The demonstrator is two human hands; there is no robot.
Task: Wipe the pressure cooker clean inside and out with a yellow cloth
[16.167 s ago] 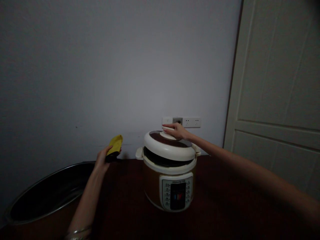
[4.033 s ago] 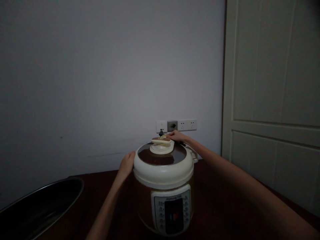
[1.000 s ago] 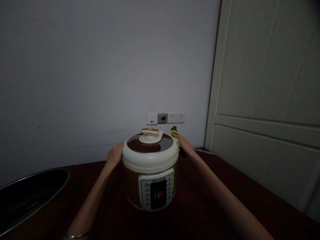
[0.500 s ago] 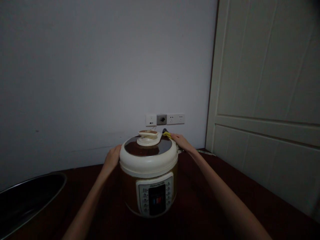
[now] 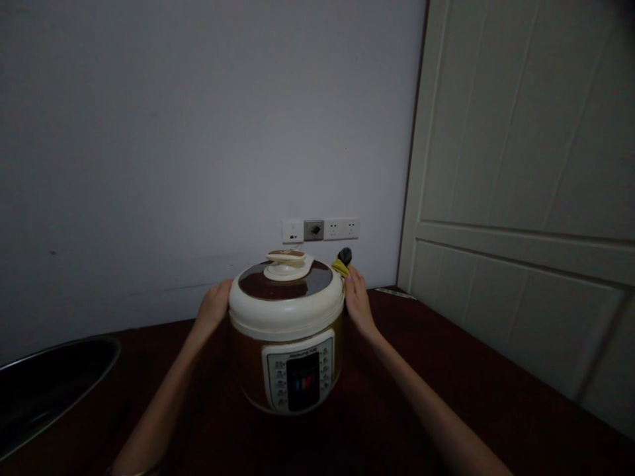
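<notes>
The left hand (image 5: pixel 214 307) is resting open on the cooker (image 5: pixel 286 330); the right hand (image 5: pixel 356 301) is rubbing its side, holding a yellow cloth (image 5: pixel 341 266).

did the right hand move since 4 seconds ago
Yes. Against the socket strip, the right hand has dropped lower and to the right, from atop the lid to the right side of the cooker, with a yellow cloth.

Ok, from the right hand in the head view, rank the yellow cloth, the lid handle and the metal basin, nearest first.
1. yellow cloth, at the fingertips of the right hand.
2. lid handle, atop the cooker.
3. metal basin, far left.
</notes>
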